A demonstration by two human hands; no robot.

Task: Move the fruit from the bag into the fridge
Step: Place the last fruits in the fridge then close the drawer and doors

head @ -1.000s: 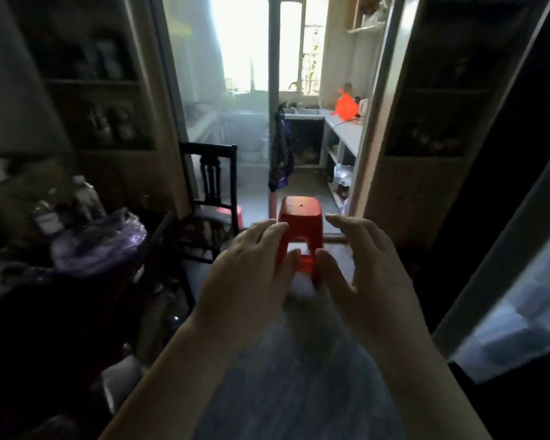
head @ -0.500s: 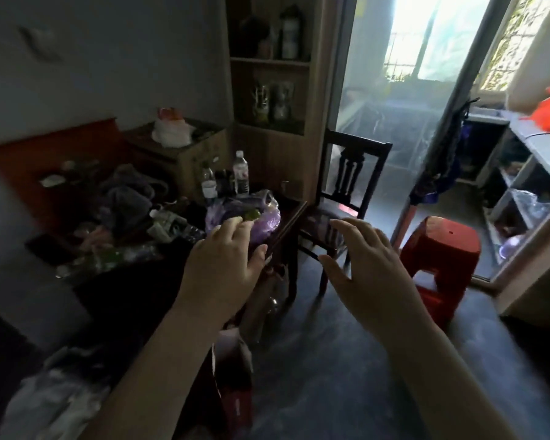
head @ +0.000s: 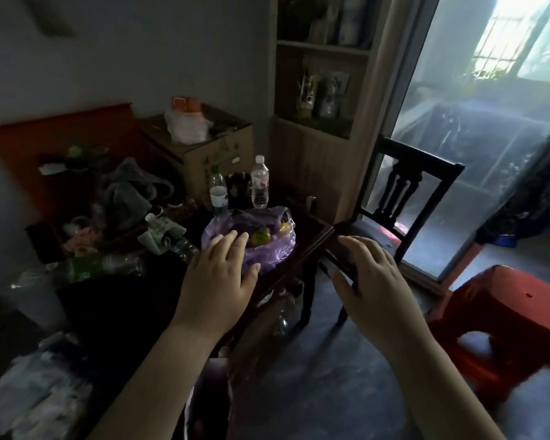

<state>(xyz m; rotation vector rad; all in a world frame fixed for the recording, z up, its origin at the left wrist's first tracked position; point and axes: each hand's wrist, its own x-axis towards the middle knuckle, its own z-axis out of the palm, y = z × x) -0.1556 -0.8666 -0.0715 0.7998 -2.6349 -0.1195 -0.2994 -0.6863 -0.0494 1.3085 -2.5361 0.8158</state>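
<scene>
**Reaching toward a bag of fruit on a cluttered table**

Two bare forearms stretch forward from the bottom of the view. The left hand (head: 218, 274) hovers at the near edge of the bag (head: 267, 252), its grip spread, fingers straight, holding nothing. Whether the fingertips touch the plastic cannot be told. The right hand (head: 372, 281) is off to the right, past the corner of the table (head: 311, 246), its grip also spread and empty. It looks poised to take the bag from its other side.

The bag is thin purple plastic, slumped open on the table's near right corner, so the fruit (head: 261, 237) shows at its mouth: one green-orange piece with something yellow beside it. The fridge is not in view, so the carrying lies ahead.

Just behind the bag stand two clear bottles (head: 259, 182), then a cardboard box (head: 204, 154) against the wall. To the right, a dark chair (head: 410, 185) is next to the table. A red stool (head: 505, 319) stands near a bright glass door (head: 473, 138).
</scene>
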